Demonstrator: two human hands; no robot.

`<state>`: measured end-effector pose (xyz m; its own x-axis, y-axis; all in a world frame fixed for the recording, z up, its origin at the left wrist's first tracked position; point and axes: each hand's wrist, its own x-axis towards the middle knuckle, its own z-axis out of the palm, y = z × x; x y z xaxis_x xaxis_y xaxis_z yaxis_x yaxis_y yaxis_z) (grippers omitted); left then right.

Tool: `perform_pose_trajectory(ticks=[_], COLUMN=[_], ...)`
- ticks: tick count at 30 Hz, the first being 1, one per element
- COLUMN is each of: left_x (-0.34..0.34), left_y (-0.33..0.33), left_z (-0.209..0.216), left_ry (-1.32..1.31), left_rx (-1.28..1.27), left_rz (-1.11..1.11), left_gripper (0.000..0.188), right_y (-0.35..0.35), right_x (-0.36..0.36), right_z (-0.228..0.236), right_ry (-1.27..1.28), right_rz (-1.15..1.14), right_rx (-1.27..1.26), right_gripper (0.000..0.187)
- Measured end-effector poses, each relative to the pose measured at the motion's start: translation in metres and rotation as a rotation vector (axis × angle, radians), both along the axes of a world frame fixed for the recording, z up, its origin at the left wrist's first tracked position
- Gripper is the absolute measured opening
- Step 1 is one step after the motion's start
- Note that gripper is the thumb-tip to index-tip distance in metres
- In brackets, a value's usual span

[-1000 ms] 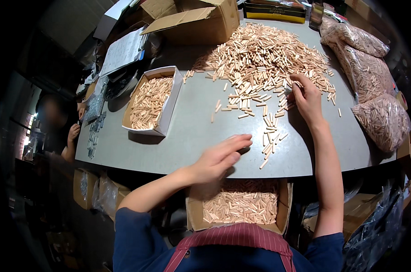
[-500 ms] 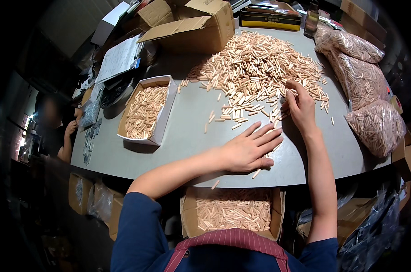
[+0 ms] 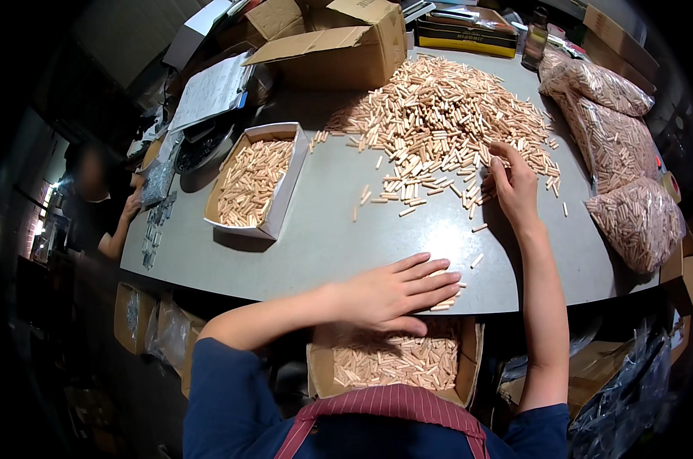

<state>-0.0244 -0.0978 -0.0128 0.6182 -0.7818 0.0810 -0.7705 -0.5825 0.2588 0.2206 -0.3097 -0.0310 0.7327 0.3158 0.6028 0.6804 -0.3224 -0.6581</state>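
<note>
Wooden dowels (image 3: 442, 307), near edge of surface (image 3: 331, 229): under my flat left hand (image 3: 396, 294); step, I judge, sweeping; next needs palm low. My right hand (image 3: 517, 187): apart, at pile (image 3: 446, 115), grip unclear.

You look through the left of two fisheye cameras worn side by side on your head, facing down and forward over your apron (image 3: 392, 405) onto the table (image 3: 339, 222). It sits near enough that your left hand (image 3: 392, 297) and right hand (image 3: 517, 190) lie well inside the frame, yet its wide lens reaches the carton (image 3: 339, 61) at the back and bows the table's near edge.
</note>
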Motion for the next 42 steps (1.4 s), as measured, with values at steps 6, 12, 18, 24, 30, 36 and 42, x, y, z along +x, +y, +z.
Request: perform_pose_trajectory(ticks=[6, 12, 18, 24, 30, 36, 42], left_x=[-0.045, -0.014, 0.046, 0.045, 0.037, 0.120, 0.132], left_y=[0.022, 0.004, -0.042, -0.039, -0.032, -0.032, -0.028], left_z=[0.014, 0.007, -0.002, -0.019, -0.003, -0.005, -0.015], left_ry=[0.427, 0.333, 0.076, 0.029, 0.185, -0.413, -0.332], left_rx=[-0.400, -0.563, -0.367, -0.310, -0.582, -0.614, -0.540], left_rz=[-0.038, 0.232, 0.122, -0.155, 0.301, 0.435, 0.468], left_gripper=[0.071, 0.066, 0.074, 0.061, 0.026, 0.024, 0.018], right_y=[0.006, 0.005, -0.004, -0.004, -0.002, -0.002, -0.006], right_x=[-0.011, -0.016, 0.000, 0.003, -0.003, -0.002, 0.002], right_z=[0.010, 0.018, 0.010, 0.007, 0.010, 0.013, 0.015], right_ry=[0.019, 0.082, 0.089, 0.105, 0.015, 0.015, -0.052], right_rz=[-0.006, -0.015, -0.041, -0.029, -0.042, -0.061, -0.040], right_rx=[0.035, 0.083, 0.141, 0.123, 0.124, 0.132, 0.141], right_gripper=[0.027, 0.027, 0.026, 0.021, 0.021, 0.023, 0.025])
